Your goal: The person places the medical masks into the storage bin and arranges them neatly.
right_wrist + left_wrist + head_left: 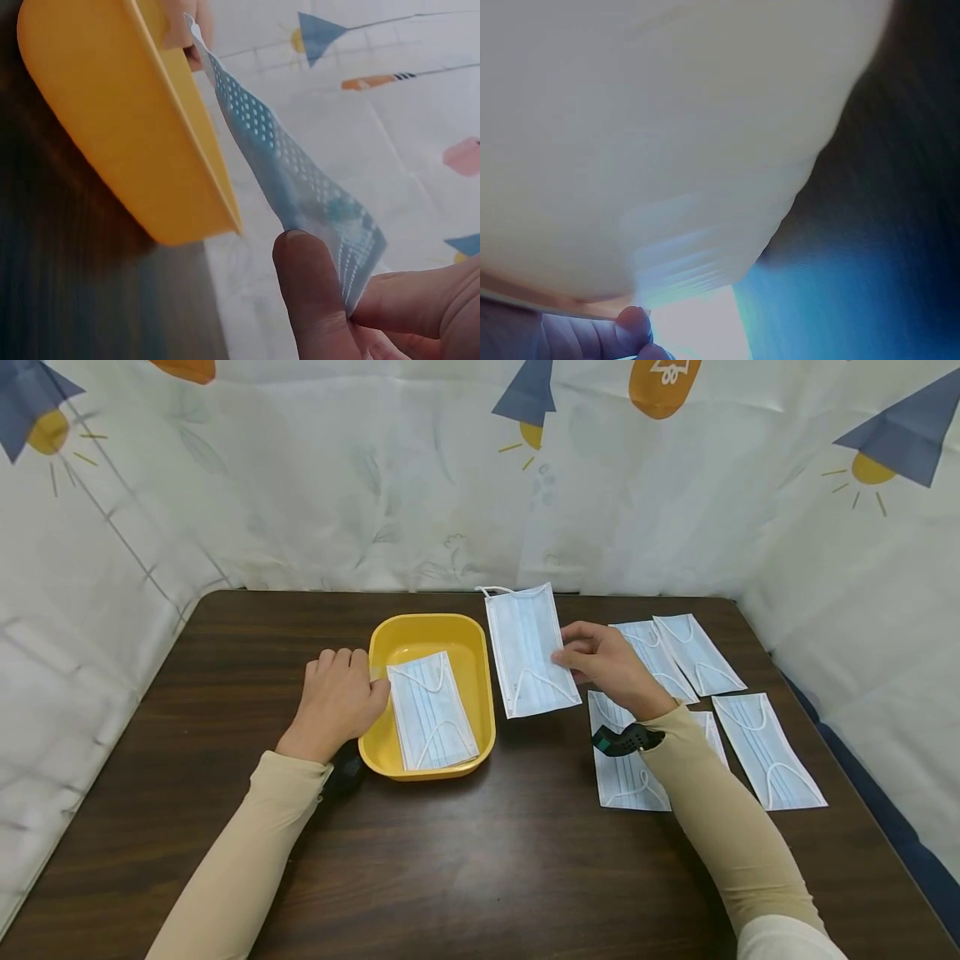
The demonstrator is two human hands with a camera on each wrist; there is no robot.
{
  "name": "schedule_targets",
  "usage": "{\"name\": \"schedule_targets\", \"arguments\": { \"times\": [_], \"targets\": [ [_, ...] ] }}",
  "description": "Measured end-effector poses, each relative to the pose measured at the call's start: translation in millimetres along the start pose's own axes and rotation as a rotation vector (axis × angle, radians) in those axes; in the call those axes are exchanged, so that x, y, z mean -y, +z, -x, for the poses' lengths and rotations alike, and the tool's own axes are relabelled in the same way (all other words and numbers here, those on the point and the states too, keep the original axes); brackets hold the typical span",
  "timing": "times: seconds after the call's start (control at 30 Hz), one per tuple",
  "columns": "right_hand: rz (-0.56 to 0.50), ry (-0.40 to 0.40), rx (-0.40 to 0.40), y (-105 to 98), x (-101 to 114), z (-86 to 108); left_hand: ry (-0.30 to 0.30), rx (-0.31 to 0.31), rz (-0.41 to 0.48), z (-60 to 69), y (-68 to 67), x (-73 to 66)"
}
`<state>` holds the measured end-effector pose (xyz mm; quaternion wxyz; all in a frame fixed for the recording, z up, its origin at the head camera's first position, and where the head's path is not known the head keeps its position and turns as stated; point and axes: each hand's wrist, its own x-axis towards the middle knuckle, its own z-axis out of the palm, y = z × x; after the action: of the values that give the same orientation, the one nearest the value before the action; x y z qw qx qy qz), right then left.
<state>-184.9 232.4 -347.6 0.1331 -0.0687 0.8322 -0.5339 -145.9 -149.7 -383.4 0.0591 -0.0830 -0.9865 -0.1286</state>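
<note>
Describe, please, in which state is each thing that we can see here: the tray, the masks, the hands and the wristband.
Tray: upright, uncovered, not empty
Tray mask: inside, pleats closed, loops showing
Held mask: raised, pleats closed
Table masks: lying flat, some partly hidden
Left hand: gripping the tray's left rim
Right hand: pinching the held mask's edge
Wristband: worn, right wrist

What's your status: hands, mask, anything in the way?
Left hand grips yellow tray's rim. Right hand pinches face mask, held up beside tray. Second mask lies in tray; nothing visible between tray and held mask.
</note>
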Motion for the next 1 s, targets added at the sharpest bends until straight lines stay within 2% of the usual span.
{"name": "schedule_targets", "arguments": {
  "times": [0.37, 0.6, 1.0],
  "targets": [
    [-0.048, -0.032, 0.043, 25, 10, -6.2, 0.006, -0.010, 0.005, -0.3, 0.9, 1.1],
    [-0.061, -0.010, 0.072, 40, 12, -11.2, -0.001, 0.001, 0.005, -0.2, 1.2, 1.4],
    [-0.129, -0.030, 0.144, 66, 15, -20.8, 0.007, -0.010, 0.007, -0.4, 0.1, 0.2]
  ]
}}
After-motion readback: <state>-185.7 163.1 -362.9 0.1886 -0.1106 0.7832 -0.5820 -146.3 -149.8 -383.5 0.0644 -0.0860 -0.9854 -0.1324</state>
